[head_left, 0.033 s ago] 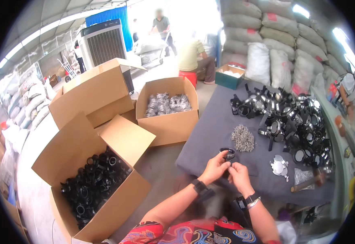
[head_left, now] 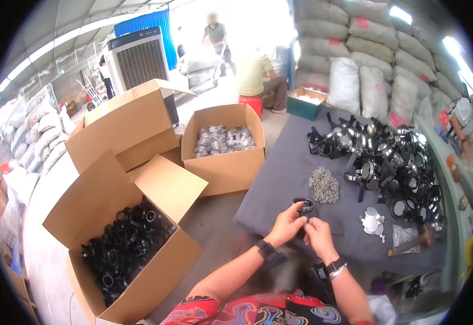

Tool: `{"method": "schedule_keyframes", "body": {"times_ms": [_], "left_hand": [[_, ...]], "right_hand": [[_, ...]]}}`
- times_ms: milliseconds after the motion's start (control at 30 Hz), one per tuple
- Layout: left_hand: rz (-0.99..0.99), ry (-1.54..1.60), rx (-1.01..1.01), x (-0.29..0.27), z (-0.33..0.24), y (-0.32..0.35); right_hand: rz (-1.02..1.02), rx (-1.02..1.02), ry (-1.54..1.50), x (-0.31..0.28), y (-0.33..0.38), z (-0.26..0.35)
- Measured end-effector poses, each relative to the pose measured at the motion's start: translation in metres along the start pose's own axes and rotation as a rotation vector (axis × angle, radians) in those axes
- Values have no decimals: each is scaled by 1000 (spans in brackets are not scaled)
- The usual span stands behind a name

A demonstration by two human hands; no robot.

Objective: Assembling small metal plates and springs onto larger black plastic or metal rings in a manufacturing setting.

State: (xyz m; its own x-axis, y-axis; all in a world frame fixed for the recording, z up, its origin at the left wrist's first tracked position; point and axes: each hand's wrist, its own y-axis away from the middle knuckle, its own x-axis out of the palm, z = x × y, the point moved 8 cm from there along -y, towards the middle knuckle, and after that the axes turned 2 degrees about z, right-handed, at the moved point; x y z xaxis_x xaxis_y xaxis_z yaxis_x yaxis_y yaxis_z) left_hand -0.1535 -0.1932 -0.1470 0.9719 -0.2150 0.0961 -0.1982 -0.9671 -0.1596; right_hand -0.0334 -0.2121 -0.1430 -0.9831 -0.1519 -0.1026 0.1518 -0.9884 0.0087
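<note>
Over the near edge of the grey-covered table, my left hand (head_left: 287, 224) is closed on a black ring-shaped part (head_left: 304, 204), its round opening facing up. My right hand (head_left: 319, 235) pinches close beside it, at the lower end of the same part, where the fingers hide the detail. Just beyond the ring lies a heap of small silver metal pieces (head_left: 323, 186). To the right is a small group of flat silver discs (head_left: 373, 222). Farther back, a large pile of round silver-and-black pieces with black straps (head_left: 372, 157) covers the table's right side.
At my left, an open carton (head_left: 133, 292) holds many black ring parts. Behind it, another carton (head_left: 225, 176) contains plastic-wrapped metal pieces. A wooden-handled tool (head_left: 404, 247) lies beside a clear bag (head_left: 403, 236). A green box (head_left: 303, 108) sits on the far corner; people work beyond.
</note>
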Motion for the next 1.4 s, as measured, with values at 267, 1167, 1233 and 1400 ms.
{"method": "schedule_keyframes", "body": {"times_ms": [267, 1167, 1233, 1400], "left_hand": [[-66, 72, 12, -6, 1, -8], [-58, 97, -18, -4, 17, -3], [-79, 81, -65, 7, -8, -1], [-121, 0, 5, -21, -5, -9]], "right_hand": [[-183, -198, -16, -14, 15, 8], [1315, -470, -1258, 104, 189, 286], [1120, -685, -1277, 96, 196, 306], [773, -1098, -263, 143, 159, 219]]}}
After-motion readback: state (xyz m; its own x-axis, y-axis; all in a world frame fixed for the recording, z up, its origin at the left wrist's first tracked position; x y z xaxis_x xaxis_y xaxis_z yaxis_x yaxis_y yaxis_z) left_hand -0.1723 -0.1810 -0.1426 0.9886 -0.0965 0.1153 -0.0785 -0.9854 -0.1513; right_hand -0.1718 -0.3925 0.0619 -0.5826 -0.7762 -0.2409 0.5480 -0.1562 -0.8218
